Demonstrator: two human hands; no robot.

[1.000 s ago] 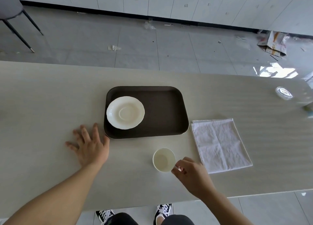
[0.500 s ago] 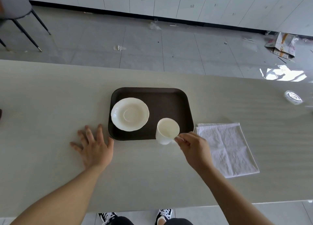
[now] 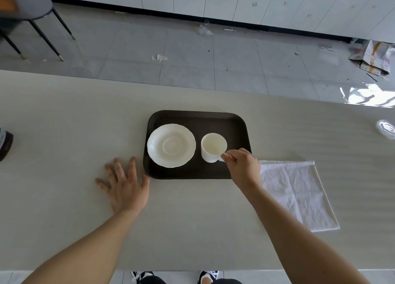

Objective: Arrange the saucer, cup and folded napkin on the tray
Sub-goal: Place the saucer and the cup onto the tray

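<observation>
One view only, from the head camera, looking down on a pale, faintly ribbed table (image 3: 70,121). Centre frame sits the tray (image 3: 213,119), a dark brown rectangle with rounded corners, a low raised lip and a matte, finely textured floor. On its left half rests the saucer (image 3: 171,145), glossy white with a scalloped rim and a shallow ring in the middle. Just beside it, on the tray's right half and not touching it, is the cup (image 3: 212,148), a smooth, empty white cylinder, upright; whether its base is fully down I cannot tell.

At the cup's lower right, the right hand (image 3: 243,166) has thumb and forefinger pinched on the small handle. The left hand (image 3: 123,186) lies flat on the table with fingers spread, its thumb touching the tray's lower-left corner and gripping nothing.

Still off the tray is the folded napkin (image 3: 297,194), a soft, crinkled white cloth lying flat at right of centre. Its upper-left corner is just beside the tray's lower-right corner, and its long axis runs down and to the right. It lies directly right of and below the right hand, well apart from the left, so the right hand is the likely one to take it once the cup is let go.
</observation>
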